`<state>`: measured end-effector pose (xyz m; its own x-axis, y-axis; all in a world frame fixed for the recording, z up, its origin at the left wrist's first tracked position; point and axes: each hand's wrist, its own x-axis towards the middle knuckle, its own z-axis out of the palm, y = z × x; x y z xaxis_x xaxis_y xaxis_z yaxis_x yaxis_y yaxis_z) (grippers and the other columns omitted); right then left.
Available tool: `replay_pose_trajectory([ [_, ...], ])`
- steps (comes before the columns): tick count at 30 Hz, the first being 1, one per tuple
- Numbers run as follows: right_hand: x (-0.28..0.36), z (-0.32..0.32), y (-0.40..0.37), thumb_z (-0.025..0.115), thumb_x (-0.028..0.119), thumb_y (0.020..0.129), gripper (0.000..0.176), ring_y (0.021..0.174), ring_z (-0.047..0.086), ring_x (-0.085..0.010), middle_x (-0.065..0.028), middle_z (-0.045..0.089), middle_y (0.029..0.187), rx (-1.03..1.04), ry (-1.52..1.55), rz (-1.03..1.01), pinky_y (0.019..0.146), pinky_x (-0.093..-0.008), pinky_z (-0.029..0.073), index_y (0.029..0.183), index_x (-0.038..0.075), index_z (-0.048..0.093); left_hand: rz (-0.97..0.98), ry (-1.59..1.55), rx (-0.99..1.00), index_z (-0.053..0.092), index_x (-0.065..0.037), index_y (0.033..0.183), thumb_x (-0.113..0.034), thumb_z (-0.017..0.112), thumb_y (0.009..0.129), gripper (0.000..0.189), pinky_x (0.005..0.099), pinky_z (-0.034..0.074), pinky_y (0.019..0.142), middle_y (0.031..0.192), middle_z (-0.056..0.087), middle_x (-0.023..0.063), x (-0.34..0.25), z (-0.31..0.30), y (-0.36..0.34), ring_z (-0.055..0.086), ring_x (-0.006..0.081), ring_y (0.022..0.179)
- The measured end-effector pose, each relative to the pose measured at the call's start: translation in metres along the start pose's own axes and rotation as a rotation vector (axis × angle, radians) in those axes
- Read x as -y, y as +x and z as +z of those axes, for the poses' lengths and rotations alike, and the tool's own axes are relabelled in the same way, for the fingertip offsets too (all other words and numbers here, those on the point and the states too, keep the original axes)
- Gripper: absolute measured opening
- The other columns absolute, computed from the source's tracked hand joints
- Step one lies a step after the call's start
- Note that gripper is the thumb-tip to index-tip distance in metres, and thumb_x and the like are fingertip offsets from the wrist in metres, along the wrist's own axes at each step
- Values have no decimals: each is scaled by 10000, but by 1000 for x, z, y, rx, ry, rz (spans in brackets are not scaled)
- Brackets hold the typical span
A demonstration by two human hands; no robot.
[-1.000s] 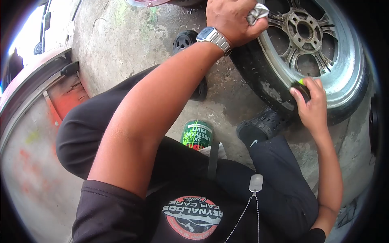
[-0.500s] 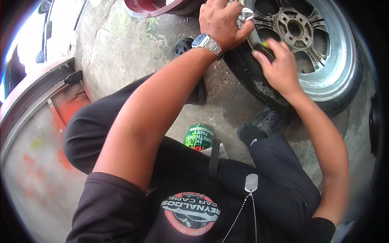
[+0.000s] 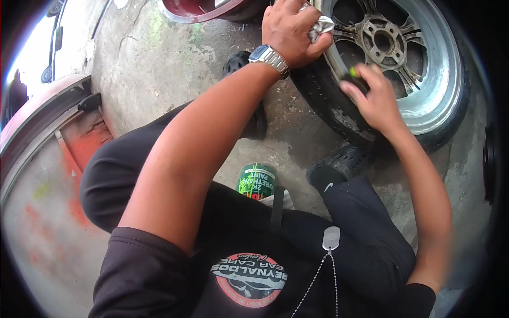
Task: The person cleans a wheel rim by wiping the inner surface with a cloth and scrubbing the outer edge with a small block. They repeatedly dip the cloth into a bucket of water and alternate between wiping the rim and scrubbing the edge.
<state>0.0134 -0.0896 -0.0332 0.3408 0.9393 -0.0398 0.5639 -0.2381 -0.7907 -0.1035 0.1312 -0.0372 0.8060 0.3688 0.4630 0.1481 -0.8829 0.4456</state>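
A silver wheel (image 3: 383, 43) with a black tire (image 3: 347, 114) stands at the upper right, its inner side showing. My left hand (image 3: 294, 34), with a metal watch at the wrist, is closed round a crumpled whitish cloth (image 3: 321, 27) at the wheel's left edge. On the near part of the rim, my right hand (image 3: 374, 95) grips a small dark tool with a yellow-green part (image 3: 353, 71); motion blurs it and its type is unclear.
A red basin (image 3: 199, 13) is at the top. A green paint can (image 3: 256, 180) stands between my legs, with paper beside it. An orange-stained car panel (image 3: 50, 185) lies along the left. My shod feet are on the concrete floor (image 3: 154, 69).
My right hand has shifted slightly right and down along the rim with the tool. My left hand stays in nearly the same place with the cloth. The whole view has shifted slightly.
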Motion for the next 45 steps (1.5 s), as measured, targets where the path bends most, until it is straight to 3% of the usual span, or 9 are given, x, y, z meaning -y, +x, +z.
replay_pose_trajectory([
  [4,-17,-46,-56,812,182,852,273,859,577,-351,-154,625,894,140,-78,45,779,-434,466,952,-3,638,-20,-5,-30,659,-76,899,-313,723,763,281,478,474,796,967,612,142,2,2,-6,603,355,907],
  [6,-14,-30,-46,810,179,847,273,859,571,-349,-153,616,885,76,-186,-71,782,-437,465,971,0,645,-1,15,-26,661,-72,893,-316,720,763,283,479,474,797,958,611,143,-3,3,-4,603,355,904],
  [8,-7,-3,-23,803,192,860,266,864,569,-360,-154,619,877,9,72,64,771,-445,457,975,7,649,0,5,-18,663,-66,889,-309,721,762,281,484,473,796,951,611,149,-5,3,-1,602,360,899],
  [13,-20,-46,-51,807,223,846,273,837,556,-321,-133,635,855,159,-55,67,774,-421,461,958,16,668,-6,-8,0,660,-58,894,-294,728,755,282,491,474,797,953,611,156,-5,3,1,602,371,901],
  [20,-7,-2,-8,805,210,837,307,859,579,-364,-148,644,887,7,48,-26,781,-439,467,981,-2,637,-22,36,24,665,-60,915,-292,740,747,295,494,478,811,961,614,155,-8,0,-1,603,376,923],
  [23,-17,-36,-36,801,199,831,285,855,570,-364,-149,637,885,152,-61,18,783,-444,462,952,4,632,-11,7,5,667,-63,916,-292,742,747,295,494,478,812,962,614,155,-5,5,0,604,375,927],
  [36,-10,-24,-69,795,151,856,244,901,580,-332,-109,624,917,-32,-191,50,796,-439,403,965,45,603,-47,70,-25,668,-73,896,-302,731,762,273,490,473,801,962,621,150,-8,6,-2,602,363,929],
  [39,5,0,-35,792,156,858,240,873,578,-330,-104,615,903,-121,-239,-150,767,-443,394,939,53,591,-37,73,-24,659,-72,885,-314,731,759,282,487,470,803,966,615,153,-7,8,0,597,367,928],
  [45,2,-13,-60,787,131,856,220,878,586,-312,-92,618,902,-108,-312,-99,758,-430,392,941,58,598,-44,59,-36,653,-80,877,-316,736,753,279,484,467,796,961,599,144,-3,8,-3,592,363,921],
])
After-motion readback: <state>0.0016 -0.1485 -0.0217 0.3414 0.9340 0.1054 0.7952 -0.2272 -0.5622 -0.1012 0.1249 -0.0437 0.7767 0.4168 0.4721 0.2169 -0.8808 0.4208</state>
